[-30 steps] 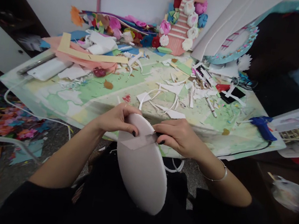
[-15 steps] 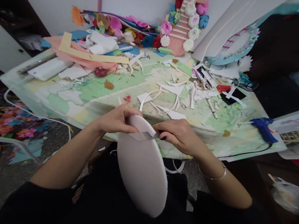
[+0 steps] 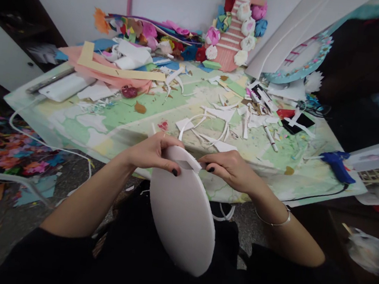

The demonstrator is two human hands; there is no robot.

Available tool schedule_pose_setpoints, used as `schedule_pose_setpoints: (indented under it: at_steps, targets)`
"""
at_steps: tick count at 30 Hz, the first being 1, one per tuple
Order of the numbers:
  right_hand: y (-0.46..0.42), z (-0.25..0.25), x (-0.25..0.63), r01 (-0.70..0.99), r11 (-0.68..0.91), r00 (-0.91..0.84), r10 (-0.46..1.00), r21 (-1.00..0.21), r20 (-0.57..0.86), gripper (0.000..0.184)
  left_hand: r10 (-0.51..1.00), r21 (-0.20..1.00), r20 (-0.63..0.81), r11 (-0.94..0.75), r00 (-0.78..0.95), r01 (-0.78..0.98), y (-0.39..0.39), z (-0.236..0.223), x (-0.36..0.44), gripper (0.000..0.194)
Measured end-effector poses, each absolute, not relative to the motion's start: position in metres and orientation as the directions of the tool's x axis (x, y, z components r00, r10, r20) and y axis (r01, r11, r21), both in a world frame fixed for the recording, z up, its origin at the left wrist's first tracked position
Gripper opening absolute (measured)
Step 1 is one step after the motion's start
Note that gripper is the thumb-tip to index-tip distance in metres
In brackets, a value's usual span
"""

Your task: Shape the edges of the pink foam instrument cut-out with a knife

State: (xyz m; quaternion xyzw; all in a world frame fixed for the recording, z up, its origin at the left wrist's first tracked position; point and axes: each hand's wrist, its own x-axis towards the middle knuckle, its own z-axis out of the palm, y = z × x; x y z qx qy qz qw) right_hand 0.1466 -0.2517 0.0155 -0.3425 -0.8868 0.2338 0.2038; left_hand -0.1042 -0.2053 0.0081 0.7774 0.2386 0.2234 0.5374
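Observation:
A white foam disc (image 3: pixel 182 219) stands tilted between my arms, its upper end at the table's front edge. My left hand (image 3: pixel 155 156) grips that upper end, thumb on the near face and fingers behind. In my right hand (image 3: pixel 231 169) is a craft knife, its grey blade (image 3: pixel 184 164) lying against the disc's upper rim beside my left thumb. A thin strip (image 3: pixel 192 160) of foam stands partly away from the rim above the blade. Most of the knife's handle is hidden in my right fingers.
White offcuts (image 3: pixel 222 113) litter the table (image 3: pixel 126 120). A blue glue gun (image 3: pixel 338 165) rests at the right edge, with its black cord hanging. At the back are paper flowers (image 3: pixel 186 52) and a pink-striped ladder piece (image 3: pixel 231 41). Colourful scraps (image 3: pixel 19 148) cover the floor at left.
The blade has slid in behind the foam strip along the rim and shows less. My left thumb has shifted, and the right hand stays near the rim.

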Motion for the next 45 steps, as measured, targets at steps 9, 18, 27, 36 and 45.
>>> schedule_pose_setpoints:
  at_steps: [9, 18, 27, 36, 45]
  targets:
    - [-0.254, 0.021, 0.143, 0.466, 0.719, -0.682, 0.663, -0.515, 0.308, 0.057, 0.597, 0.958, 0.039, -0.251, 0.801, 0.140, -0.208, 0.024, -0.102, 0.025]
    - [-0.256, 0.025, 0.142, 0.452, 0.754, -0.696, 0.633, -0.478, 0.339, 0.056, 0.519, 0.985, 0.019, -0.157, 0.854, 0.074, -0.206, 0.027, -0.099, 0.015]
    - [-0.258, 0.033, 0.144, 0.510, 0.743, -0.690, 0.654, -0.433, 0.309, 0.055, 0.505, 0.966, 0.058, -0.245, 0.861, 0.079, -0.206, 0.034, -0.096, 0.014]
    - [-0.263, 0.022, 0.147, 0.471, 0.758, -0.605, 0.650, -0.451, 0.460, 0.045, 0.648, 0.789, 0.428, -0.608, 0.630, 0.090, -0.215, 0.017, -0.096, 0.034]
    - [-0.275, 0.016, 0.151, 0.425, 0.813, -0.535, 0.581, -0.399, 0.614, 0.050, 0.950, 0.980, 0.187, -0.198, -0.252, -0.018, -0.249, -0.021, -0.089, 0.051]
